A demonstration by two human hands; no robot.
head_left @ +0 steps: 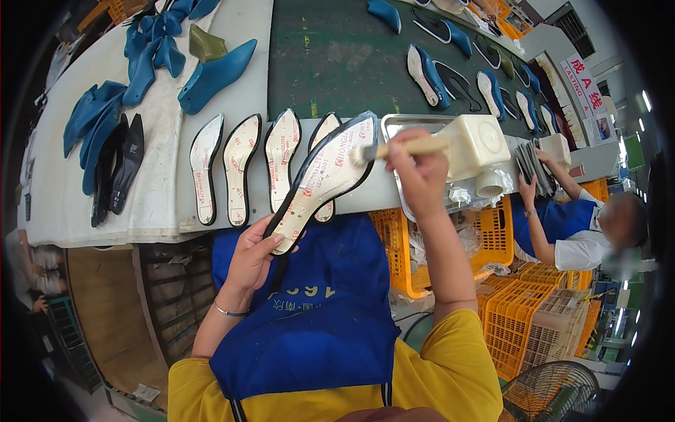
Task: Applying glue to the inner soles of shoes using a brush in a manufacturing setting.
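My left hand [252, 257] grips the narrow heel end of a white shoe insole [316, 184] with red print and a black edge, tilted above the table edge. Held in my right hand [423, 176] is a brush [415, 145] with a wooden handle. Its pale bristles touch the wide toe part of the insole. Behind the held piece several similar insoles [205, 169] lie in a row along the table edge, one partly covered by it. Right of the brush, a cream plastic container [474, 144] lies on its side over a metal tray [395, 126].
Blue shoe lasts [218, 77] and dark soles [126, 165] lie on the white table [56, 197] at left. A green conveyor belt [330, 63] carries lasts with insoles. Below the tray stands an orange crate [395, 264]. A co-worker [562, 232] handles dark pieces at right.
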